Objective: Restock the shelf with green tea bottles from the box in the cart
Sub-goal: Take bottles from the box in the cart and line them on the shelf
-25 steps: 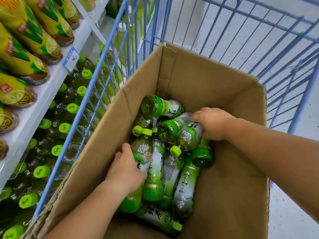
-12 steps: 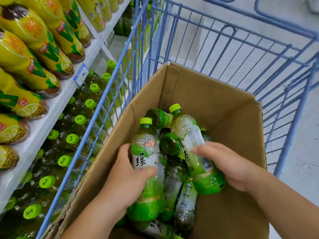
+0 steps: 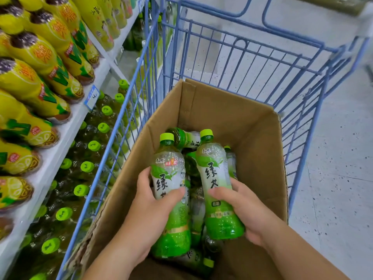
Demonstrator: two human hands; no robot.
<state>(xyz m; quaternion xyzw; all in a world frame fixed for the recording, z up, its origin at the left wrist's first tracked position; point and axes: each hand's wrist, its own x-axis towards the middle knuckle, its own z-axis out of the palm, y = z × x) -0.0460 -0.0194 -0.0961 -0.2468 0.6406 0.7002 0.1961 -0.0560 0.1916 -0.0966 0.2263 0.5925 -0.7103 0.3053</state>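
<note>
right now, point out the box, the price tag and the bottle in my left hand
box (image 3: 232, 118), head view, inner back wall
price tag (image 3: 91, 97), head view, its middle
left bottle (image 3: 169, 175), head view, white label

Bright even light, soft shadows; wide-angle bending, edges blurred.

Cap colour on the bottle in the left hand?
Lime green cap, clearest in the head view.

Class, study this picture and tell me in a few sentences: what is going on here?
A person is restocking drinks. The left hand grips one green tea bottle and the right hand grips a second bottle, both upright over the cardboard box in the blue cart. Several loose bottles lie in the box. The shelf alongside holds green-capped bottles.
</note>
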